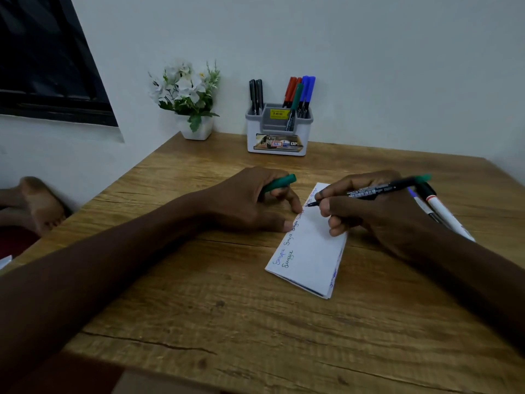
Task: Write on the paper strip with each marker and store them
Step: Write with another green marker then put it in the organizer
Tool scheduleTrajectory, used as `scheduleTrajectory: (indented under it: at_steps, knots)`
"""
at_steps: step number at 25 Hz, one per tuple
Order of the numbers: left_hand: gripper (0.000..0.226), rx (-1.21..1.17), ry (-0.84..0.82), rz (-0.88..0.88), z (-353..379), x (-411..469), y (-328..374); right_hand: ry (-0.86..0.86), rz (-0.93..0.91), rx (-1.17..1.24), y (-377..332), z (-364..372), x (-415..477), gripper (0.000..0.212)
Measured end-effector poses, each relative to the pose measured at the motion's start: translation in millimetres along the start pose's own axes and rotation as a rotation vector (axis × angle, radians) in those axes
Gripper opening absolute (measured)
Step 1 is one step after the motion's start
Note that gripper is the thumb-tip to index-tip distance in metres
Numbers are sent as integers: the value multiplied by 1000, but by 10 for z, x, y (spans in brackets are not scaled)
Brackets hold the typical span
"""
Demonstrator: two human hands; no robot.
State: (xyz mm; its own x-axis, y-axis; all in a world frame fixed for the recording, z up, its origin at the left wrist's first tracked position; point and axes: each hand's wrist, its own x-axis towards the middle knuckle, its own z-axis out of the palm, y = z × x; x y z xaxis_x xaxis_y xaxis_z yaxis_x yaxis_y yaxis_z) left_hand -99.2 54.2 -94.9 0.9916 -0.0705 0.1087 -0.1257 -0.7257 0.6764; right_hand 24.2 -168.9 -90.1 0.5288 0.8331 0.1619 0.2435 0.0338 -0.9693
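1. Now, nearest you, the paper strip (309, 251) lies folded on the counter (199, 308), slanting away to the right, with several handwritten words in different colours along its left edge.
2. Your right hand (377, 214) has its fingers curled tight round the green marker (380, 189) in a writing grip. The tip is on or just above the far end of the strip, and the heel of the hand rests on the paper.
3. Your left hand (250, 200) grips the green cap (279, 183) in its curled fingers. The thumb and a fingertip press the strip's left edge and steady it.
4. You appear to be in the writing step with the green marker. The next move probably calls for lifting the tip, bringing the cap across, and pushing it straight on.
5. Just beyond your right hand, the loose markers (446, 216) lie side by side on the counter. One has a white barrel. They look like the ones left to test.
6. Farther back, against the wall, the holder (279, 137) stands with black, red, green and blue markers upright in its compartments. The capped green one likely goes there.
7. To its left sits a flower pot (196, 129).
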Motion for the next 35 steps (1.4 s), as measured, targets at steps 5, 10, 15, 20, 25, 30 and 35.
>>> scheduleTrajectory:
  at_steps: [5, 10, 15, 20, 25, 30, 35]
  knots:
    - [27, 105, -4, 46, 68, -12, 98, -27, -53, -125, -27, 155, -27, 6]
    - [35, 126, -14, -19, 103, -25, 160, -71, -55, -223, -28, 178, -54, 5]
    - [39, 114, -25, -33, 113, -21, 144, -159, -54, -305, -46, 157, -114, 5]
    - [43, 131, -24, -34, 114, -16, 159, -184, -121, -350, -25, 136, -147, 9]
    - [53, 172, 55, -55, 173, -34, 151, -213, -161, -396, -4, 133, -122, 5]
    - [53, 181, 48, -63, 162, -29, 170, -217, -191, -403, 11, 146, -119, 8]
    - [54, 200, 41, -76, 161, -28, 187, -251, -195, -387, 12, 146, -118, 5]
